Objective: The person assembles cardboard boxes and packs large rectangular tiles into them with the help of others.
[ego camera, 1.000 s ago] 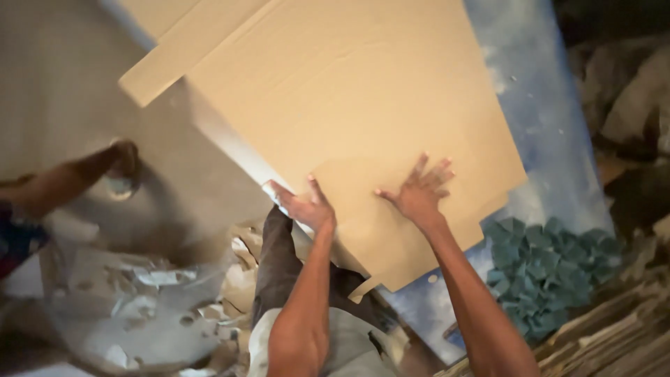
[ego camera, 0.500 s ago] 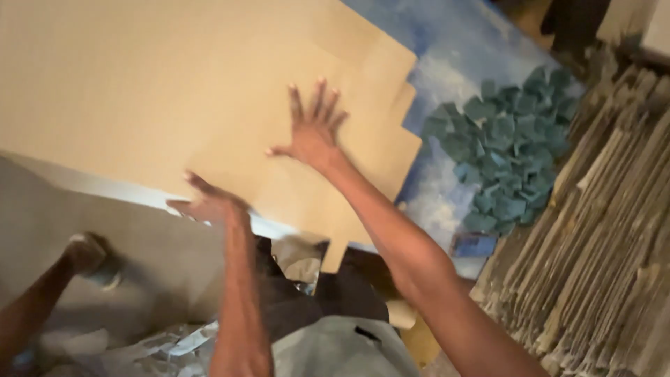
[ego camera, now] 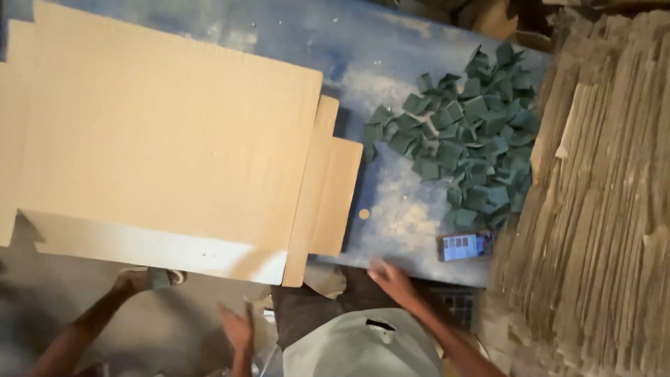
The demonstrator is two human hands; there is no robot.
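Observation:
A large flat sheet of tan cardboard (ego camera: 174,132), with flaps at its right end, lies on a blue table (ego camera: 405,63) and overhangs the near edge. My left hand (ego camera: 237,327) is below that edge, open and blurred, holding nothing. My right hand (ego camera: 392,278) is at the table's near edge, just right of the cardboard's flaps, also holding nothing. Neither hand touches the cardboard.
A heap of several small dark green pieces (ego camera: 467,132) covers the table's right part. A phone with a lit screen (ego camera: 464,246) lies near the front edge. A tall stack of cardboard sheets (ego camera: 600,209) stands at the right. A sandalled foot (ego camera: 150,278) rests on the floor at the left.
The cardboard sheet, pressed by both hands before, now lies flat on the table. Both hands have let go and drawn back toward my body.

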